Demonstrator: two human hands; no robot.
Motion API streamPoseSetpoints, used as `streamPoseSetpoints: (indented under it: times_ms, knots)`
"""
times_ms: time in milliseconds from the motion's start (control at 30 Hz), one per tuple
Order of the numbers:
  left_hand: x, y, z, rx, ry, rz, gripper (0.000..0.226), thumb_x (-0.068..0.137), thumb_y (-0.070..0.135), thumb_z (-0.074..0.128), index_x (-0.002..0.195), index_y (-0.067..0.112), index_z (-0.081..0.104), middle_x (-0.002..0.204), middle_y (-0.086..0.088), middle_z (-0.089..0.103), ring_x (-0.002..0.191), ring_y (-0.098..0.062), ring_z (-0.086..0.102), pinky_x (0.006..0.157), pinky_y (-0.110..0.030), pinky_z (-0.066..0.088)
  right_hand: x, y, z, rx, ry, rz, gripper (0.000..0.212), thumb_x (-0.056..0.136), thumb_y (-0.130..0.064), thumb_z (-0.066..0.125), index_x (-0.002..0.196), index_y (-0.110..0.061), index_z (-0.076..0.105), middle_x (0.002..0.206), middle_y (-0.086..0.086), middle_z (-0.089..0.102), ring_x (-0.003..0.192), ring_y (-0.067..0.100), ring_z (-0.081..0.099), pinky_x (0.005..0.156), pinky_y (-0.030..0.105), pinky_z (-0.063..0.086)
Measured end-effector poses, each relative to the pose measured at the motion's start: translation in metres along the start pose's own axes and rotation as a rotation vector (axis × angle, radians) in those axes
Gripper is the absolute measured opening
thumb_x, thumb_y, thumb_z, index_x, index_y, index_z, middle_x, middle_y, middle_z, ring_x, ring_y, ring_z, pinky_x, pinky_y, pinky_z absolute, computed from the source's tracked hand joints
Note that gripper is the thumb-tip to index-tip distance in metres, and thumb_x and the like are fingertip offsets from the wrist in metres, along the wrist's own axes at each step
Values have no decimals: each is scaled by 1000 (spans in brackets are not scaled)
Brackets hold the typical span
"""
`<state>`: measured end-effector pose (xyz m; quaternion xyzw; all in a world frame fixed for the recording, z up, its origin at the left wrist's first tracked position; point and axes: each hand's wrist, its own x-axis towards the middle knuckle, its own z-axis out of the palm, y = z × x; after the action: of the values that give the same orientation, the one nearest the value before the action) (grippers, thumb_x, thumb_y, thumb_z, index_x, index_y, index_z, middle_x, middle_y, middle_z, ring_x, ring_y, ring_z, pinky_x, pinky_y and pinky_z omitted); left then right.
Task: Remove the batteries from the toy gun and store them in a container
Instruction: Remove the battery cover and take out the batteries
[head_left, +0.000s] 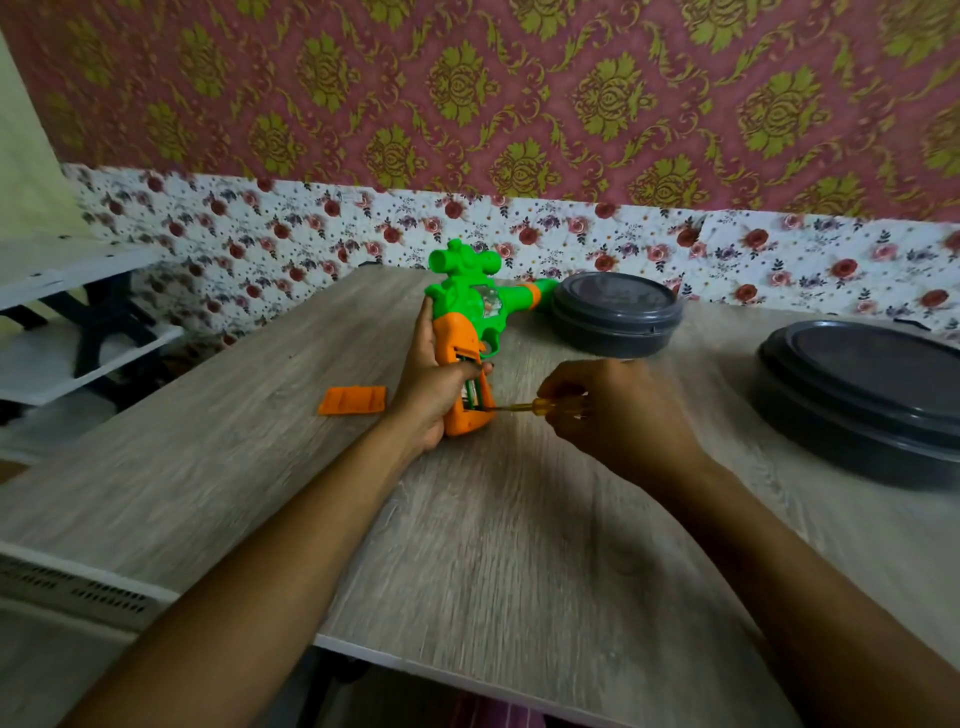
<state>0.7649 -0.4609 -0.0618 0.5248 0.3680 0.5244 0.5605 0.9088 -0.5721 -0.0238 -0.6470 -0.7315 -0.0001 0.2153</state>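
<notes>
Head view: left hand (434, 387) grips the green-and-orange plastic toy gun (465, 332); right hand (608, 410) pinches a yellow-handled screwdriver (545, 406), tip in the open handle.

Left hand (434, 395), right hand (618, 415): bare. Left forearm (291, 530), right forearm (779, 561): bare right down to bottom frame edge. Pink striped cloth (498, 717) under near desk (519, 571) edge, bottom centre; clothing or not, cannot tell.
</notes>
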Motion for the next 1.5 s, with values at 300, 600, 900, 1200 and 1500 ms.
streamPoseSetpoints:
  times_ms: [300,600,900,1200,1500]
  knots:
    - [6,-1,-5,-110,42,-48,101,76,-19,55,149,36,10,147,-13,38,127,-40,45,96,-49,45,0,-1,7,51,125,-58,21,86,-17,62,107,-19,68,102,1,71,91,17,66,81,38,54]
    - [8,6,-7,-227,85,-42,85,81,-23,43,146,27,22,134,-21,50,70,-19,63,58,-30,54,0,0,15,120,253,-91,19,85,-17,64,104,-17,70,97,3,72,86,19,66,77,41,54]
    - [12,9,-9,-448,155,-129,60,87,-15,44,136,17,35,83,-4,56,56,-10,65,46,-23,53,4,-8,26,443,310,125,17,86,-20,62,100,-18,70,92,-7,69,72,-7,55,65,0,41]
    - [12,6,-9,-404,152,-156,66,83,-17,46,139,15,32,87,-6,59,63,-14,64,58,-31,52,7,15,7,443,191,308,12,88,-22,59,100,-22,63,94,-6,63,74,4,57,63,18,46]
    - [0,5,1,108,46,120,99,76,-8,63,148,37,14,146,-5,41,125,-31,49,98,-50,47,1,21,13,-114,1,272,30,91,-27,54,119,-16,57,118,7,57,103,21,55,88,32,48]
